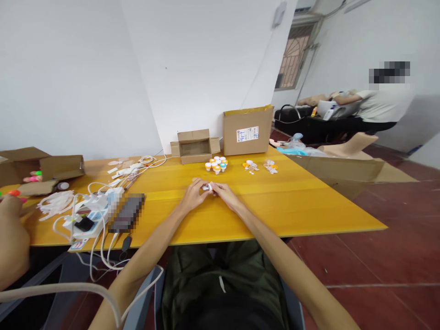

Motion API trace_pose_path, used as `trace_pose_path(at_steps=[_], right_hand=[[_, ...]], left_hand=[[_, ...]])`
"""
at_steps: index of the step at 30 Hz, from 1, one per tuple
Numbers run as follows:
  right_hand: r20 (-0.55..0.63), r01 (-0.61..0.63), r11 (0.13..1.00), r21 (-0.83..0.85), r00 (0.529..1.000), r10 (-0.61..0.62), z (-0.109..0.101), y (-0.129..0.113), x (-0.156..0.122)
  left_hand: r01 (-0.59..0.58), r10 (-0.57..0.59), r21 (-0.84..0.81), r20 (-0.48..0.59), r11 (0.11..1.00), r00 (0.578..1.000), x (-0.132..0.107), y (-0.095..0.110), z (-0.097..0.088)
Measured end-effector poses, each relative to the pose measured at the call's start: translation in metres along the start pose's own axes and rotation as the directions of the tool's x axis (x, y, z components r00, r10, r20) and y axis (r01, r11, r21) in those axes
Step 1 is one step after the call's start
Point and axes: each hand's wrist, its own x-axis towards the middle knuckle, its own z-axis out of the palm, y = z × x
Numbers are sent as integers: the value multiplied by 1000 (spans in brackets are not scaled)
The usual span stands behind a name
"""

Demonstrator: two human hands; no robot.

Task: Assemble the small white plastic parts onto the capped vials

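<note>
Both my hands meet over the middle of the yellow table (292,206). My left hand (193,194) and my right hand (224,192) are closed together on a small white object (207,187) pinched between the fingertips. Just beyond them stands a cluster of small white pots with orange, yellow and blue lids (216,165). To the right of it lie two small heaps of little parts (250,166) (271,166).
An open small cardboard box (195,145) and a bigger closed box (246,130) stand at the wall. White cables, a power strip (90,220) and a dark device (127,213) fill the left side. Another person's hand (12,238) is at far left; a person sits at back right (381,105).
</note>
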Motion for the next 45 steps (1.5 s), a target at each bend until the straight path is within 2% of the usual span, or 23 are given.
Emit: trace_pose_path(at_steps=[8,18,25,34,45], right_hand=[[17,9,1000,25,1000,-9,2,-8,-4],[-53,-71,995,-75,996,67,4,-7,-3],[-70,-77,995,-71,995,72,6,-10,-4],[-34,-38,998,-44,999,37,5,-7,-4],[-34,-36,999,-23,999,35,5,-9,-4]], left_hand=[[-23,23,-9,-10,1000,1000,0,2,0],[-103,104,-38,28,994,994,1,0,-1],[-93,94,-32,21,995,995,1,2,-1],[59,-59,-34,-19,998,998,2,3,2],[-26,26,-41,-1,999,1000,2,0,0]])
